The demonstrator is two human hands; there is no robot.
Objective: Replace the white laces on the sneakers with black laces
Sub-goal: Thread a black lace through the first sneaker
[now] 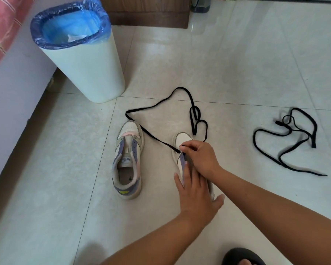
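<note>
I am reaching both forearms down to the floor: my left hand (196,196) is lying flat with straight fingers over the right sneaker (181,142), pressing it down, while my right hand (200,158) is pinching the black lace (155,139) at the front eyelets. The left sneaker (128,159) is standing unlaced beside it (its tongue label is too blurred to read). A second black lace (286,142) is lying well apart.
</note>
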